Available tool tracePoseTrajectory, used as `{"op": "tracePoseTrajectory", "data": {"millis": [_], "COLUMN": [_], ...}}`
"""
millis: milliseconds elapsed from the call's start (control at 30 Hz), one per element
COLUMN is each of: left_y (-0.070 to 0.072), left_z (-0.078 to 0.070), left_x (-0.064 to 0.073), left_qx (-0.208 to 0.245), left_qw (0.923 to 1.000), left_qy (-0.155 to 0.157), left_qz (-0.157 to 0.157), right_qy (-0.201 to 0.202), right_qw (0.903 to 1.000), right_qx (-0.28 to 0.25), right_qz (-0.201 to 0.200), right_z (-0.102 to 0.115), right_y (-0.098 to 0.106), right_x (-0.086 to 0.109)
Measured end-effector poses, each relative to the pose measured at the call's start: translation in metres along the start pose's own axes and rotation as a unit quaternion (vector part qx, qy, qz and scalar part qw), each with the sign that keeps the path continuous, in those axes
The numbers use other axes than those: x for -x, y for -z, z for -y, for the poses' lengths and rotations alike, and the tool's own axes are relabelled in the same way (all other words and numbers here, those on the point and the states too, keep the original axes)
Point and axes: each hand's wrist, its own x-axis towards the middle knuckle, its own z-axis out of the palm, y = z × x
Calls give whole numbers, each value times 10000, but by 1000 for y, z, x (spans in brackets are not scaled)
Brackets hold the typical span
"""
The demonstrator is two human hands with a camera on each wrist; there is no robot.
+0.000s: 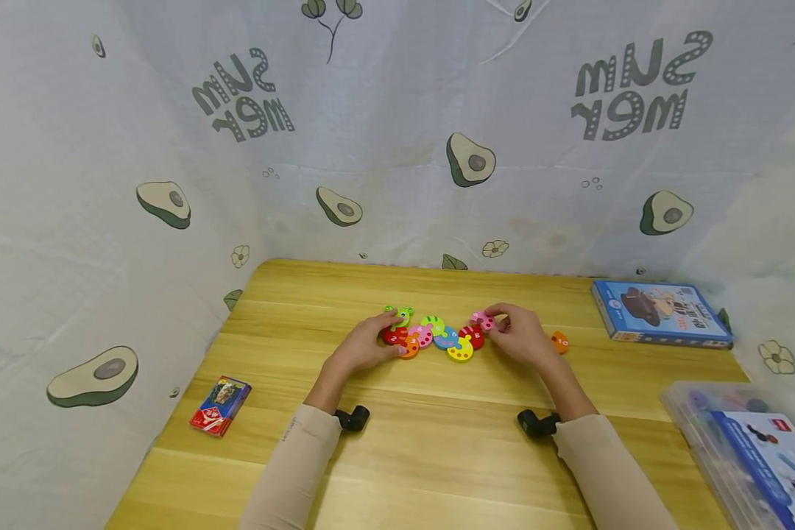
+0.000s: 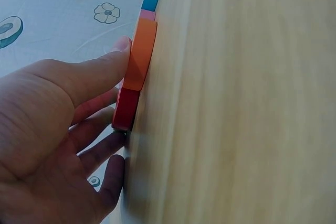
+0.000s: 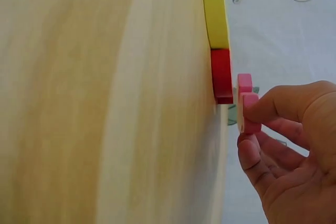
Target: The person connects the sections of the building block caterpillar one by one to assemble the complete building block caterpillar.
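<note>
A row of joined, numbered caterpillar puzzle pieces lies on the table, running from a green head (image 1: 403, 316) through red, orange (image 1: 408, 347), pink, green, blue (image 1: 446, 338) and yellow (image 1: 460, 351) to a second red piece (image 1: 472, 337). My left hand (image 1: 363, 343) holds the head end, its thumb against the orange piece's side and its fingers around the far side by the red piece (image 2: 126, 109). My right hand (image 1: 522, 337) pinches a pink puzzle piece (image 3: 252, 114) between thumb and fingers, raised beside the row's right end. A loose orange piece (image 1: 560, 341) lies right of that hand.
A blue box (image 1: 662, 313) lies at the back right. At the front right is a clear plastic case (image 1: 695, 442) with a printed sheet on it. A small red and blue pack (image 1: 221, 405) lies at the left. Patterned cloth hangs behind the table.
</note>
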Motion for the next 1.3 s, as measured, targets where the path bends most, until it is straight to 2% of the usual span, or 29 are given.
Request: {"op": "tracePoseTrajectory", "data": {"millis": [167,433,867,1167,1300], "left_y": [-1,0,-1,1,1], "left_z": [2,2,3,0,0], "left_x": [-1,-1,-2,-1,0], "left_qx": [38,32,30,42,-18], "left_qw": [10000,9999,10000,9997,9999], "left_qy": [-29,122,59,-231,-163], "left_qz": [1,50,-9,-31,17], "right_qy": [-18,123,134,424,454], "right_qw": [9999,9995,9987,9976,9982], "right_qx": [74,252,389,518,384], "right_qz": [68,150,313,152,62], "right_z": [2,2,2,0,-3], "right_y": [-2,-3,-4,-4,-2], "right_x": [-1,0,2,3,6]}}
